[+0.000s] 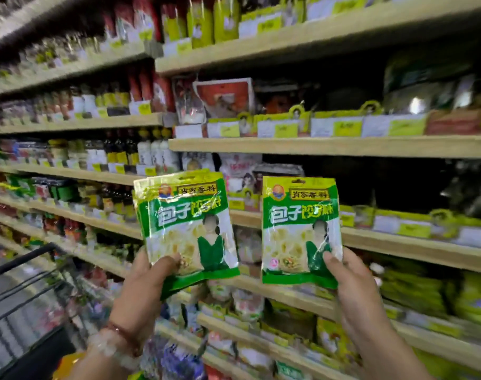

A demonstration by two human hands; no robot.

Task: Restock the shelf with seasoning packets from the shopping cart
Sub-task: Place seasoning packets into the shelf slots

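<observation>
Packets of green bun-filling seasoning stand upright before the shelf [398, 244], a small stack [185, 223] pinched low by the left hand [140, 294], one packet [299, 229] by the right hand [357, 292], so each should slide in label-forward.

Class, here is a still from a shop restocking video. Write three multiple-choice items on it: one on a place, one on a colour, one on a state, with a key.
1. Where is the black wire shopping cart?
A. lower left
B. upper right
C. centre

2. What is the main colour of the glossy plastic seasoning packets?
A. blue
B. green and white
C. black

3. What is the right hand doing?
A. hanging idle
B. pressing a shelf
C. gripping a packet

Key: 1 A, its rim shows beside the left hand. 2 B, green bands frame a white middle. 3 C, its thumb lies across the packet's lower corner.
</observation>
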